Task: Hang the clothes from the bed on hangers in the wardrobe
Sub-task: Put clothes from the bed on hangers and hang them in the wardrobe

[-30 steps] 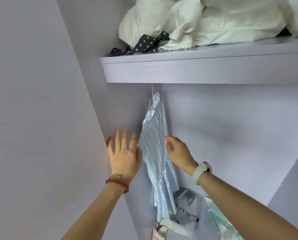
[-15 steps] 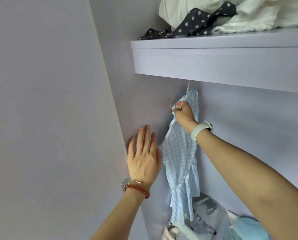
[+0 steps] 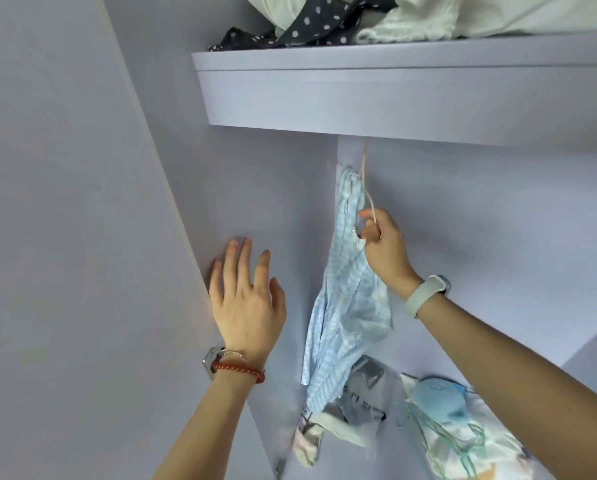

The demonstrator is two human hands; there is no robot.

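Item: blue-and-white checked garment (image 3: 345, 306), small, thin woven cotton by the look of it. Location — inside the wardrobe, hanging below the upper shelf (image 3: 394, 95), at about 12 o'clock from the viewer and slightly right. Its top is gathered on a pale hanger (image 3: 369, 192), whose hook runs up out of sight behind the shelf's front edge; whether it sits on a rail cannot be told.

Right hand (image 3: 383, 247): fingers curled round the hanger's thin neck, pinching it together with the garment's upper edge. A pale wristband sits on that wrist.

Left hand (image 3: 247, 299): at 9 o'clock of the garment, apart from it, fingers straight and spread, holding nothing; fingertips lie against or very near the wardrobe side panel (image 3: 65, 271).

Handling, as judged: very light, limp, no stiffness — it will bunch and slide along the hanger arm. It looks lopsided, with most of the cloth on one side. Best taken by the shoulder seams or neckline, one hand steadying the hanger, the other drawing the cloth across. Not fragile; the slim hanger may swing.

Other stock: dotted black cloth (image 3: 311, 22) and white bedding (image 3: 463, 15) on the shelf at 12 o'clock; printed plastic packets (image 3: 456, 431) on the wardrobe floor at 5 o'clock.
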